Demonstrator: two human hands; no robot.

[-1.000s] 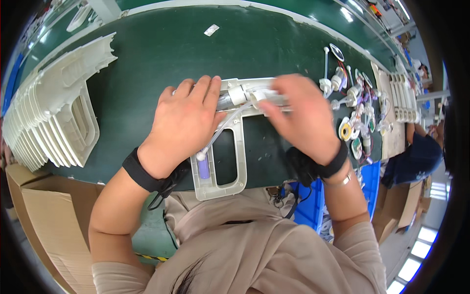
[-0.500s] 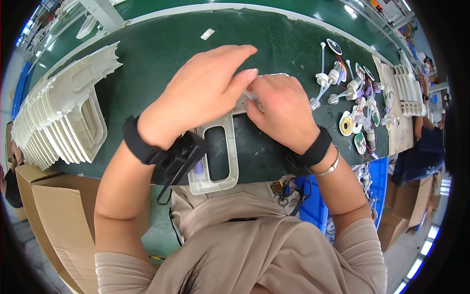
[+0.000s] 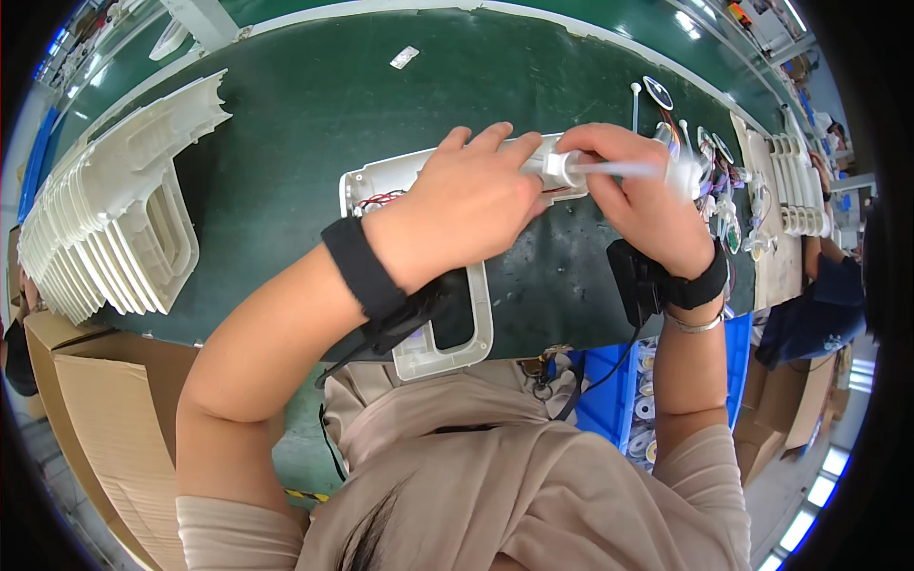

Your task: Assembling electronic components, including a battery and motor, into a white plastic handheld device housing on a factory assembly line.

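Observation:
A white plastic housing [image 3: 356, 187] with a looped handle lies on the green table in front of me, red wires [image 3: 383, 199] showing inside its left part. My left hand [image 3: 466, 202] lies across the housing, fingers over the far edge and thumb by the near edge, holding it. At the housing's right end, my right hand [image 3: 640, 186] is closed on a white plastic fitting [image 3: 562, 169] with a translucent tube [image 3: 617, 168]. Motion blurs the tube and a pale part by the right knuckles. My left hand hides the housing's middle.
Nested white shells [image 3: 114, 214] stand at the left. On the right lie several pump assemblies with wires [image 3: 721, 176] and a white oval-ended part [image 3: 657, 93]. A small white packet [image 3: 404, 57] lies farther back. Below the table are a cardboard box [image 3: 124, 409] and a blue bin [image 3: 609, 385].
Both hands were close together over the housing. My left hand has spread across it; my right has moved right, with the fitting and tube now showing. The housing's left end has come into view.

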